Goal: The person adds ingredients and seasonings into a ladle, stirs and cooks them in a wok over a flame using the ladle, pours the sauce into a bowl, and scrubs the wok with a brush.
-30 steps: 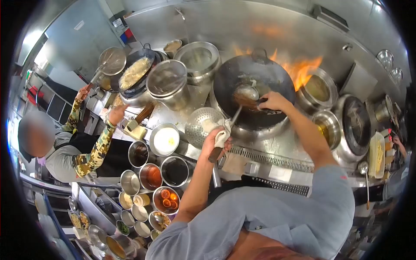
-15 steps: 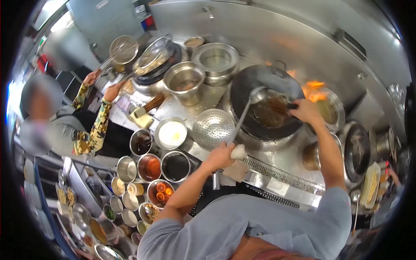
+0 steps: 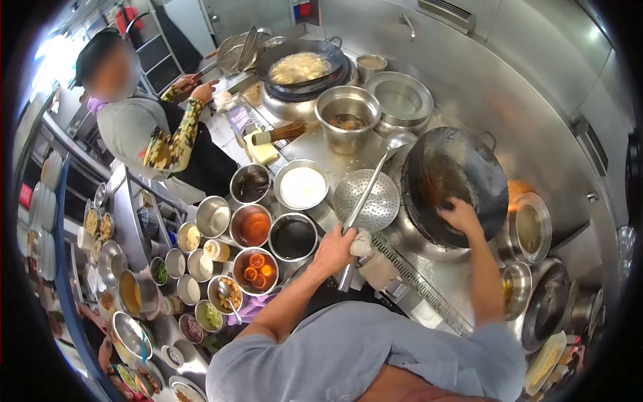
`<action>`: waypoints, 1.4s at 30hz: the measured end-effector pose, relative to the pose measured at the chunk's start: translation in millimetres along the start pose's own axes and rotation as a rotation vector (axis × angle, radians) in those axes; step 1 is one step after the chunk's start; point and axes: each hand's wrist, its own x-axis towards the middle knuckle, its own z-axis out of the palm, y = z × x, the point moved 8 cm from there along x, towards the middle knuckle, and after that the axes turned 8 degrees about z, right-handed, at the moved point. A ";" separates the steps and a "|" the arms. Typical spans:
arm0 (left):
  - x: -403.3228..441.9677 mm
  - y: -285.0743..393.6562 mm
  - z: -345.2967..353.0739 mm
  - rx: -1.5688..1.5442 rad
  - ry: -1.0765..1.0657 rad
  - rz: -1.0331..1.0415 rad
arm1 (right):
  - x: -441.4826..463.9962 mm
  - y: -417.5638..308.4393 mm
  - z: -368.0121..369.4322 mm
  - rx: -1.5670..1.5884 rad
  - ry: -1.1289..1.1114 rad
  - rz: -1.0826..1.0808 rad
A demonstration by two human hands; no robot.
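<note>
My left hand (image 3: 335,250) is closed around the long handle of a steel ladle (image 3: 368,189). The ladle's bowl hangs left of the black wok (image 3: 487,173), beyond the perforated strainer (image 3: 349,198). A pale rolled cloth (image 3: 361,244) sits against that hand. Low inside the wok, my right hand (image 3: 461,216) has its fingers curled round a wok brush (image 3: 440,185), whose brown bristles are blurred and partly hidden. The wok looks tilted on its burner, with a wet brown sheen inside.
Flames (image 3: 518,189) show behind the wok, beside a steel pot (image 3: 534,246). Left stand sauce containers, including dark sauce (image 3: 293,237) and white liquid (image 3: 301,186). Another brush (image 3: 284,133) lies on the counter. A co-worker (image 3: 149,124) stands near a second wok (image 3: 297,47) holding food.
The camera view has swung left. The ladle's bowl has left the wok and is now beside it. My right hand and the brush are lower in the wok, and the flames look smaller.
</note>
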 end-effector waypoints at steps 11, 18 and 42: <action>1.8 -59.7 83.8 0.092 -0.018 -0.172 | 38.2 33.4 -7.2 0.078 0.017 0.214; -12.5 -89.4 101.9 -0.055 -0.016 -0.324 | 35.1 106.4 -57.4 -0.354 -0.112 0.185; -38.3 -63.3 39.2 -1.340 -0.079 -0.551 | 18.8 93.1 13.8 -0.036 -0.007 0.301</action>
